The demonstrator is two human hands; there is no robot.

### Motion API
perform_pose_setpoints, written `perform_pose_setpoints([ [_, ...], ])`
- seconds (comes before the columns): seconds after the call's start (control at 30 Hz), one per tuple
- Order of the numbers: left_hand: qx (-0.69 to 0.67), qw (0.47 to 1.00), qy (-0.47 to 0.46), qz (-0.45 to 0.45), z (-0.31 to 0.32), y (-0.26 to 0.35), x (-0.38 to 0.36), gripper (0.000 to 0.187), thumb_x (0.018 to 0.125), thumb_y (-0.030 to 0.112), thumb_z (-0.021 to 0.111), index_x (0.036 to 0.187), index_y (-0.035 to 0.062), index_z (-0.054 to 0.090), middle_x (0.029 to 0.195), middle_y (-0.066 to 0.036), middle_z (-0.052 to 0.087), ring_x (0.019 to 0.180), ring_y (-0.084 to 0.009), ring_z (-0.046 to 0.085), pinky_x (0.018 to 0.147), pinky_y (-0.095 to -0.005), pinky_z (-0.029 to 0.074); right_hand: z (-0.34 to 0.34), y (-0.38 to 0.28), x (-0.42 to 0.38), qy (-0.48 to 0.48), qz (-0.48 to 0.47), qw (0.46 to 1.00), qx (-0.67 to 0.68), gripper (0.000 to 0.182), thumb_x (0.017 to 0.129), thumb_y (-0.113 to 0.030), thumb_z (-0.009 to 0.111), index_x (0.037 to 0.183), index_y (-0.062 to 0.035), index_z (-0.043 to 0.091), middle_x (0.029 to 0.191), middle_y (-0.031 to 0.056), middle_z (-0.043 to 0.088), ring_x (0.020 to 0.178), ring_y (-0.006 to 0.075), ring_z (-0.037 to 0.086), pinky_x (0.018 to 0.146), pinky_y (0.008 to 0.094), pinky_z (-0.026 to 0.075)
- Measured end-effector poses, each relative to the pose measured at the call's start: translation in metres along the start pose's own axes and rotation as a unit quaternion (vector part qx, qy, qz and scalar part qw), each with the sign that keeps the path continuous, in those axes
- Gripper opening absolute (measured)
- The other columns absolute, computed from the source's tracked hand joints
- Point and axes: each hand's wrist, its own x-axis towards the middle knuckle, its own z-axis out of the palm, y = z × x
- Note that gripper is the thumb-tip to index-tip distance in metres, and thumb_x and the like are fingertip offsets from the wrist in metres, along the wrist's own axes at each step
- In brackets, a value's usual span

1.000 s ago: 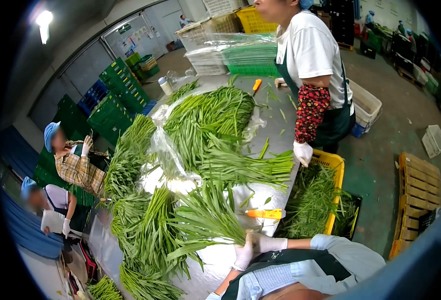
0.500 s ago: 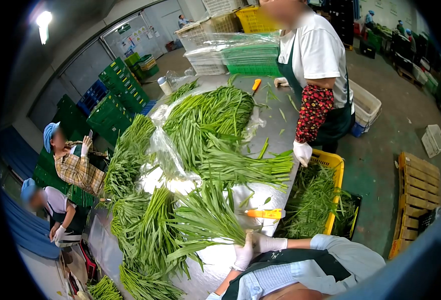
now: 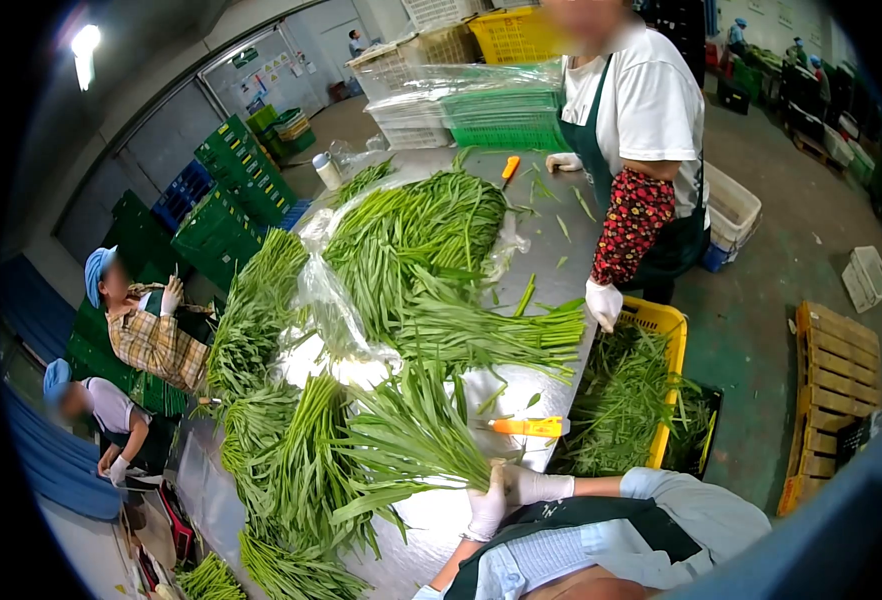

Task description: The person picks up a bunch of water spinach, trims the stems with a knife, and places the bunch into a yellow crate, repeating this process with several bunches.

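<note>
Unmoved, 2 gloved hands, left [image 3: 485, 511], right [image 3: 535, 487], apparently gripping 1 greens bundle [image 3: 411, 438]

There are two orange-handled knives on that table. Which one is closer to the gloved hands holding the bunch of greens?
The orange knife lying by the table edge, just beyond the right hand. The other knife lies at the far end.

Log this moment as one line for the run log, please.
left hand: white-gloved, gripping bunch of long green leafy stalks at cut end | right hand: same bunch end | orange-handled knife: lying on steel table
</note>
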Motion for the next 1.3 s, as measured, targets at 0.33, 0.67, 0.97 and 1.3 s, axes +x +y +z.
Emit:
perform_pose_setpoints([
  [0.33,0.009,1.0,0.005,0.003,0.001,0.001,0.0,0.007,0.087,0.005,0.052,0.086,0.0002,0.058,0.064,0.002,0.052,0.053,-0.007,0.046,0.049,-0.0211,0.038,-0.002,-0.004,0.002,0.015,-0.03,0.999,0.013,0.028,0.075,-0.014,0.062,0.099,-0.0043,0.051,0.077,0.0101,0.059,0.074,0.0197,0.058,0.067,0.031,0.046],
  [0.67,0.003,1.0,0.004,0.005,-0.003,-0.007,0.001,0.007,0.087,0.005,0.053,0.083,0.0012,0.056,0.064,0.002,0.05,0.054,-0.0064,0.044,0.049,-0.0208,0.038,0.006,0.014,0.0,0.011,-0.026,1.0,0.001,0.025,0.075,-0.013,0.063,0.096,-0.0041,0.052,0.079,0.01,0.059,0.075,0.0185,0.058,0.067,0.0306,0.046],
  [0.97,0.017,1.0,0.017,0.003,0.006,0.024,-0.005,0.007,0.088,0.006,0.052,0.085,0.0011,0.056,0.068,0.001,0.052,0.058,-0.0069,0.047,0.053,-0.0213,0.04,-0.01,-0.029,0.004,-0.01,-0.002,1.0,-0.022,0.036,0.077,-0.016,0.06,0.11,-0.0039,0.051,0.094,0.0137,0.061,0.089,0.0227,0.059,0.078,0.0319,0.046],
  [1.3,0.004,1.0,0.012,-0.027,-0.004,0.005,0.004,0.007,0.088,0.008,0.054,0.085,0.003,0.055,0.066,-0.001,0.052,0.057,-0.009,0.048,0.052,-0.0237,0.041,-0.02,-0.046,0.006,0.002,0.041,0.999,0.02,0.05,0.071,-0.024,0.067,0.113,-0.0034,0.05,0.097,0.014,0.061,0.09,0.0246,0.06,0.077,0.0313,0.047],
])
